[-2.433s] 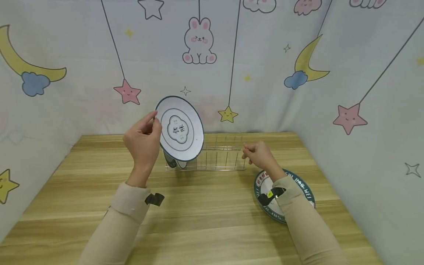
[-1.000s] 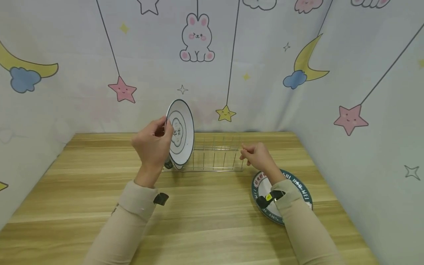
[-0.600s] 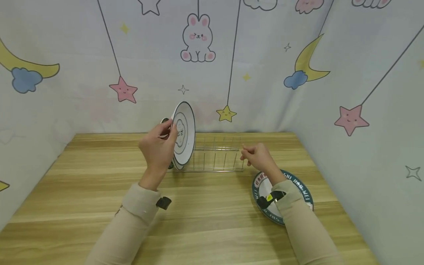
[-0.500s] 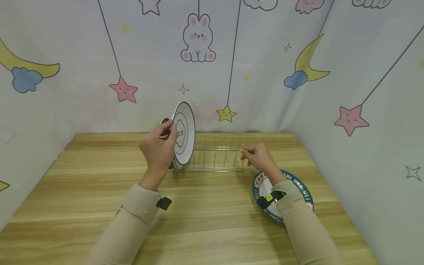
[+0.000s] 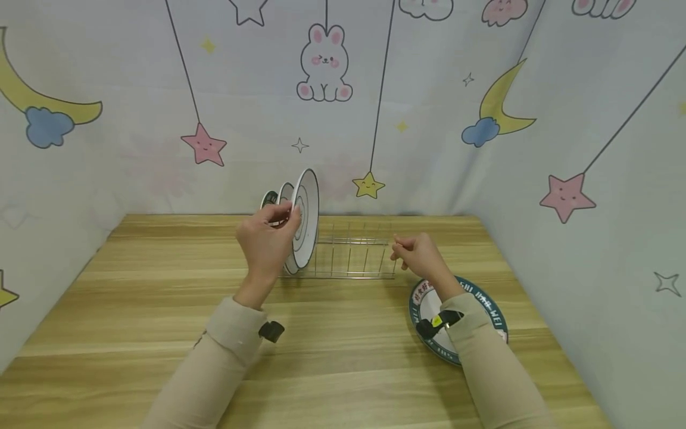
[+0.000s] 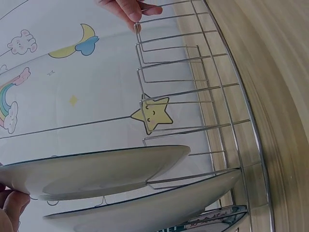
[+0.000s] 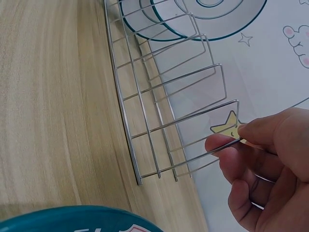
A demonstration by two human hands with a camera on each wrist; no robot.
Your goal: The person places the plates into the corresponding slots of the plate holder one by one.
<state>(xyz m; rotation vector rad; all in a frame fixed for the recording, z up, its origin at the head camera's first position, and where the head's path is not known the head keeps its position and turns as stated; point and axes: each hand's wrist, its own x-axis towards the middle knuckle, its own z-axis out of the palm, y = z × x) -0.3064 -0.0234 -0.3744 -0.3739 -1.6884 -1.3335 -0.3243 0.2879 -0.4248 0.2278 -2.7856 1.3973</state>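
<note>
Nearest to me, two beige fabric sleeves (image 5: pixel 233 333) reach forward over a pale wood-grain surface (image 5: pixel 332 363). Below the right forearm I see a round white plate with a lettered teal rim (image 5: pixel 494 310), lying flat, face up and partly hidden.

Farther in, the bare left hand (image 5: pixel 268 238) has its grip closed, thumb and fingers pinching the left edge of a round white plate with a thin dark rim and concentric rings (image 5: pixel 308 238). I have this plate on edge at the left part of a long silver wire dish rack (image 5: pixel 354 274), its face pointing right and its underside left. From the head camera it shows as a narrow oval, long axis nearly upright, top leaning slightly right. Its lower edge overlaps the wires in my left wrist view; I cannot tell whether it rests on them. The rack's own long axis runs left to right.

At the rack's right end, the bare right hand (image 5: pixel 423 253) has its grip closed on the end wire.

Just left of the held plate I make out a second white dark-rimmed plate (image 5: pixel 286 192), then a dark-patterned plate (image 5: pixel 270 199), both on edge.

Behind everything hangs a white cartoon-printed cloth (image 5: pixel 257 107)
</note>
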